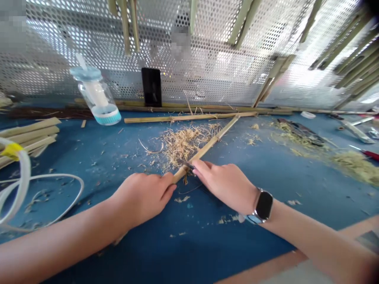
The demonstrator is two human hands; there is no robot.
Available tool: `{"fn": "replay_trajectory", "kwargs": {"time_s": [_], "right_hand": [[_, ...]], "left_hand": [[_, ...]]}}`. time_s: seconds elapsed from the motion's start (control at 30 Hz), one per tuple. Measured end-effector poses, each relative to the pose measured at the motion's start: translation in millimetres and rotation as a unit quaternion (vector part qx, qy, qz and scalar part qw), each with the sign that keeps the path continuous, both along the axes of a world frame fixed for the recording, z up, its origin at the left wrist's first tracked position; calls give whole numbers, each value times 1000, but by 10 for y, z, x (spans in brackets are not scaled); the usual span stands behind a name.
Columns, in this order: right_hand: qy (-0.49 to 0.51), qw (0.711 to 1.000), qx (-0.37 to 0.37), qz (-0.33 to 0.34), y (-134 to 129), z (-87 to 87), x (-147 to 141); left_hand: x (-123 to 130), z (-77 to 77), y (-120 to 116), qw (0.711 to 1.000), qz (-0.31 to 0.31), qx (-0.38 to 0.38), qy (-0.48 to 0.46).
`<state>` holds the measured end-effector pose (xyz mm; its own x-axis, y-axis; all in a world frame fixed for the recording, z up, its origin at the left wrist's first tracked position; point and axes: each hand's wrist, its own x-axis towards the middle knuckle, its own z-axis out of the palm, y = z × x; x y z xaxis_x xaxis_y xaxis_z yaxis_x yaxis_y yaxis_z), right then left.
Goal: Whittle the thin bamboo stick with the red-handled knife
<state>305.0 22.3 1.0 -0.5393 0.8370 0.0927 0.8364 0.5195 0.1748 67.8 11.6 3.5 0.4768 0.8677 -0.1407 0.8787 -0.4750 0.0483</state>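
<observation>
A bamboo strip (213, 139) runs slantwise over the blue table, its far end by another bamboo strip (166, 119) lying crosswise. My left hand (148, 193) is closed around the near end. Closed too, my right hand (223, 179) grips a small dark blade (190, 165), which touches the bamboo just ahead of my left hand; its handle is hidden in my fingers. Under and beside the bamboo lies a heap of curly shavings (185, 144).
A clear bottle (99, 96) with a blue lid and a dark phone (152, 86) stand at the back against perforated metal. Bamboo pieces (32, 136) and white tubing (23, 185) lie left. More shavings (355, 165) and a red-handled tool (368, 154) are right.
</observation>
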Motion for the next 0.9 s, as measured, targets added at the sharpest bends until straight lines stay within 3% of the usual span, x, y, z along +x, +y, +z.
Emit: {"fn": "replay_trajectory", "kwargs": {"time_s": [0.17,0.3,0.6,0.7,0.9], "right_hand": [[-2,999,26,-36,30,-53,140],[5,1000,26,-16,-16,-41,147],[22,998,-35,-48,-19,29,167],[35,997,-47,-44,-35,40,168],[27,999,10,15,-131,41,136]], "left_hand": [[-50,-65,46,1000,10,-19,13],[-37,-112,21,999,44,-17,2],[-32,-111,11,997,62,-37,-14],[-36,-118,13,997,61,-39,-27],[-44,-132,16,996,63,-37,-50]]}}
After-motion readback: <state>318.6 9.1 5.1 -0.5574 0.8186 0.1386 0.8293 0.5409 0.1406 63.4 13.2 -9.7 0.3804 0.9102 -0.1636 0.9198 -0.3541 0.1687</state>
